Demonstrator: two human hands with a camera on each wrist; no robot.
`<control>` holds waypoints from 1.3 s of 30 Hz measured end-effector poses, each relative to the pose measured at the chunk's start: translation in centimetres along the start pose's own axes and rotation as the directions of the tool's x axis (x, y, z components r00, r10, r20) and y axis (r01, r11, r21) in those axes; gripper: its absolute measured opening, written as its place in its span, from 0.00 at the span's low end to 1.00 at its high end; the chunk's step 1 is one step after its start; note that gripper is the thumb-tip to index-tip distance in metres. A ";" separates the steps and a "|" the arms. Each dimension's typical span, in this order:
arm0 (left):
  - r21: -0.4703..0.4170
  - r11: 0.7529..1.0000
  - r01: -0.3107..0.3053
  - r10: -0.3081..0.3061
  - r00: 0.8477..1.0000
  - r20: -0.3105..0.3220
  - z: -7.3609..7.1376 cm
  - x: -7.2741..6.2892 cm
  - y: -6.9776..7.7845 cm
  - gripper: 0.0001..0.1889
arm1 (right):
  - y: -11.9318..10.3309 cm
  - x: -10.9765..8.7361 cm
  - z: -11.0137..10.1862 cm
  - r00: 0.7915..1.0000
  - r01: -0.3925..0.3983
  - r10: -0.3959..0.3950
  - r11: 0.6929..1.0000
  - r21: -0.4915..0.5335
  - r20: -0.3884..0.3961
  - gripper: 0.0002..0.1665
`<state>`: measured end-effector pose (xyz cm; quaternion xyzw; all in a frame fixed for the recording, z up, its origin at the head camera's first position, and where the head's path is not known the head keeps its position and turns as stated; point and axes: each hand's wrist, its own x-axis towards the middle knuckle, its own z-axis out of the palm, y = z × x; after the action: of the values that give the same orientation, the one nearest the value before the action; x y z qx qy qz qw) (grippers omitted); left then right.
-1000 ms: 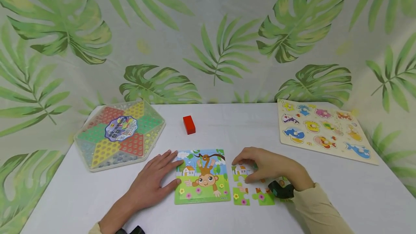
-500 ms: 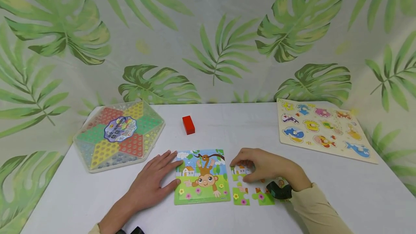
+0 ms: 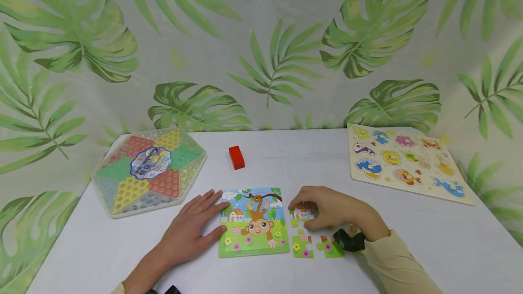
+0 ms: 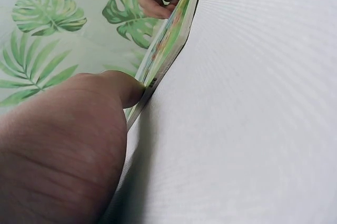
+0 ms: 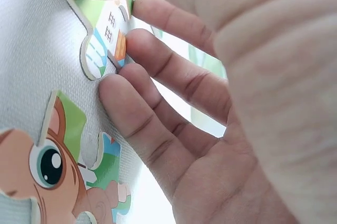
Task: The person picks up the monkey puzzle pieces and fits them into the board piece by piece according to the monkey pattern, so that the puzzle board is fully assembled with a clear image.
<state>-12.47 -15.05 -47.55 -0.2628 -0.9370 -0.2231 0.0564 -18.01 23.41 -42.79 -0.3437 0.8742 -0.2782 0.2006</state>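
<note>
My left hand [image 3: 192, 228] lies at the left side of a square monkey jigsaw puzzle [image 3: 253, 242], fingers fairly straight, with thumb and index fingertip on its edge. The left wrist view shows the thumb [image 4: 126, 88] against the board's side. Just right of the puzzle, my right hand [image 3: 337, 205] bends over loose jigsaw pieces. Its thumb and fingers hold a house jigsaw piece [image 5: 105, 32] from opposite sides, low at the tabletop. Below that lies a piece with a monkey's eye [image 5: 50, 163]. Flower pieces [image 3: 302, 247] lie nearer the front; the hand hides others.
A hexagonal Chinese checkers board [image 3: 149, 171] in clear plastic lies at the left. A red block [image 3: 236, 157] stands behind the puzzle. At the right back is a wooden sea-animal peg puzzle [image 3: 406, 164]. A leaf-patterned cloth [image 3: 269, 58] hangs behind the white table.
My right hand has shifted slightly left over the loose pieces, its fingers about the house piece. The left hand stays at the puzzle's edge.
</note>
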 end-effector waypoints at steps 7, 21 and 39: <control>0.002 1.000 -0.002 0.002 1.000 -0.008 0.0 0.0 0.0 0.29 | -0.1 0.2 0.1 1.000 -0.013 0.013 1.000 -0.025 0.001 0.24; 0.005 1.000 -0.008 0.008 1.000 -0.013 0.0 -0.1 0.1 0.29 | -0.5 -0.1 0.0 1.000 -0.008 0.007 0.999 -0.043 -0.022 0.24; 0.007 1.000 -0.014 0.014 1.000 -0.014 0.0 -0.1 0.0 0.29 | -0.5 0.1 0.1 0.999 0.021 -0.026 0.992 -0.123 -0.045 0.28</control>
<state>-12.42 -15.08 -47.57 -0.2678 -0.9354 -0.2213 0.0657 -17.80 22.96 -42.56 -0.3591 0.8899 -0.2344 0.1556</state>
